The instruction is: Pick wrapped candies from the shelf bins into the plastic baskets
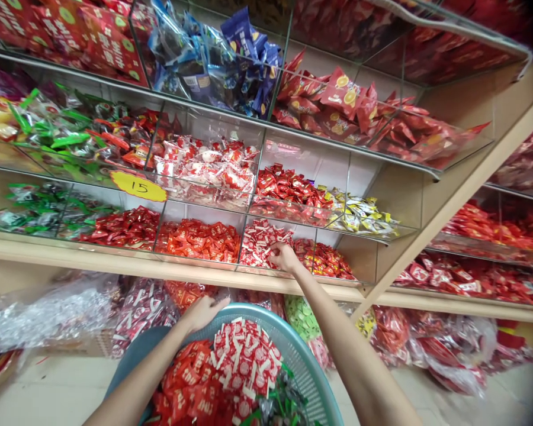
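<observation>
The basket, below the right hand, looks stiff and probably heavy with its load; its rim, under the left hand, suits holding, though I cannot tell whether that hand grips. The red-and-white sweets at the right hand's curled fingertips should be light and slick, best pinched mid-body; whether it holds any is hidden.

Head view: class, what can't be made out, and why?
All in the head view:
Right hand: whether it holds a sweet; too small among red-and-white sweets.
Left hand: some fingers, hidden by the hand itself.
Teal basket: floor, covered by heaped sweets; near side, cut off by the bottom edge.
Top-right red packets: their print, blurred.
</observation>
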A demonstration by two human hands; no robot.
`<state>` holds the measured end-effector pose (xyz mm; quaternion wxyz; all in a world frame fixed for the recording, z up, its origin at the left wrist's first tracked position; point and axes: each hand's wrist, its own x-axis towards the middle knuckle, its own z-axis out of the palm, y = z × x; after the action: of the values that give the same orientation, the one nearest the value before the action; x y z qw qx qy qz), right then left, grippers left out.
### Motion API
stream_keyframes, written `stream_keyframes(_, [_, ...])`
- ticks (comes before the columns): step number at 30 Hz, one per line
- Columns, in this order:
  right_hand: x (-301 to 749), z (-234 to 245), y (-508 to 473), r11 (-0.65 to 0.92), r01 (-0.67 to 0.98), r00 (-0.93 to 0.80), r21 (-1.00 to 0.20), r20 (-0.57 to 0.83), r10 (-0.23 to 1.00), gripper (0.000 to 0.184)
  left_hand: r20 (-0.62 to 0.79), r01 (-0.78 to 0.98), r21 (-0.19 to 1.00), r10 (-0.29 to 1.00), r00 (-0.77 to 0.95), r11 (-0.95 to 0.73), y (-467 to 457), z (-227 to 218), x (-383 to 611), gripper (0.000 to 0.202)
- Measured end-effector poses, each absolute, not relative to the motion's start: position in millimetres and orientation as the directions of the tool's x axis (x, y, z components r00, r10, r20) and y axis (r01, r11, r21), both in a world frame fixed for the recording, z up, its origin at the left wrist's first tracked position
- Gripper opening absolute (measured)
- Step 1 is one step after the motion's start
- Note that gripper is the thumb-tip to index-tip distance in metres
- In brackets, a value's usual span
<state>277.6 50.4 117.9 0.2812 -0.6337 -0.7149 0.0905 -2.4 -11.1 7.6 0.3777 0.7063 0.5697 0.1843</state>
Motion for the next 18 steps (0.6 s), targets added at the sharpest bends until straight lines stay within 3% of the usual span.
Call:
stream_keyframes(3, [280.8, 121.7, 42.6, 0.229, 0.793, -0.032, -0.564, 0.338, 0.941, 0.029, -0.145, 0.672, 0.735, 0.946, 0.289, -0.093, -11.3, 8.2, -2.4, 0.063])
stream_keyframes(9, [270.8, 136.4, -16.2, 0.48, 0.536, -0.097, -0.695, 0.515, 0.852, 0.032, -0.136, 0.642, 0.76, 0.939, 0.315, -0.105, -3.8, -3.1, -2.8, 0.064])
stream_keyframes(13, [250.4, 122.7, -68.3, 0.464, 0.54, -0.267, -0.702, 0.38, 0.885, 0.027, -0.143, 0.629, 0.771, 0.935, 0.324, -0.1, 0.4, -10.5, -2.5, 0.065])
stream_keyframes(18, [236.8, 86.0, -99.3, 0.445, 0.727, -0.448, -0.523, 0.13, 0.885, 0.028, -0.135, 0.632, 0.769, 0.942, 0.307, -0.096, -1.8, -7.6, -2.3, 0.066])
